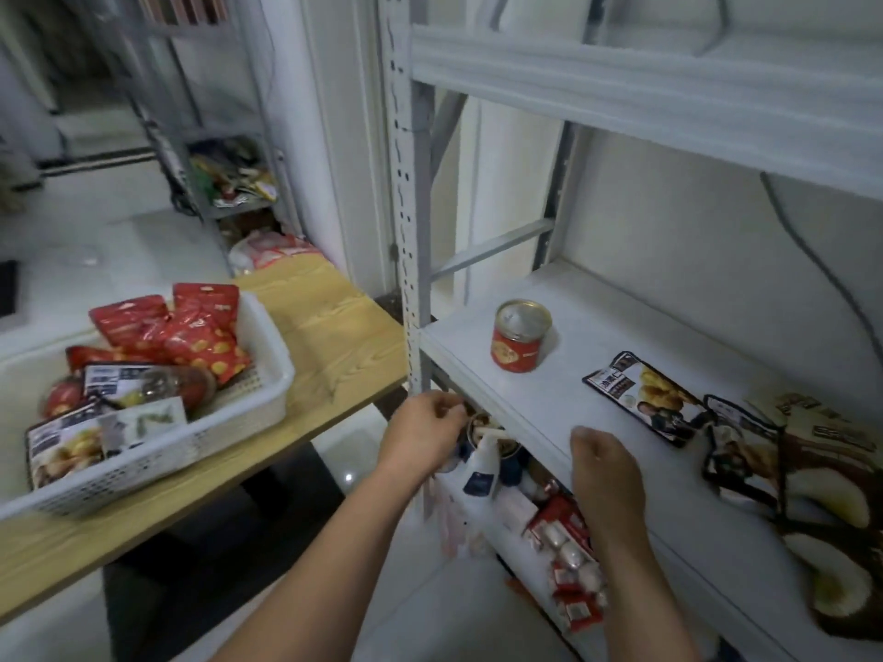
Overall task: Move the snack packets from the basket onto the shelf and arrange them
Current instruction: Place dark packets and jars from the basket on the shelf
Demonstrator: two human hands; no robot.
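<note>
Taking the red can [521,336] on the shelf [549,403] as reference. Finding snack packets [191,336] heaped in the white basket [267,398] on the bench [334,336], well left of the can. Noting at least 3 more packets [645,398] lying flat on the shelf, right of the can. Recording the left hand [425,432] in front of the can, at the shelf edge, fingers loosely curled, gripping nothing visible. Recording the right hand [604,463] front-right of the can, likewise relaxed and empty. Judging the packets light, soft, crinkly and somewhat slippery, with crushable contents. Advising pinching a sealed top edge or corner, not squeezing the middle.
</note>
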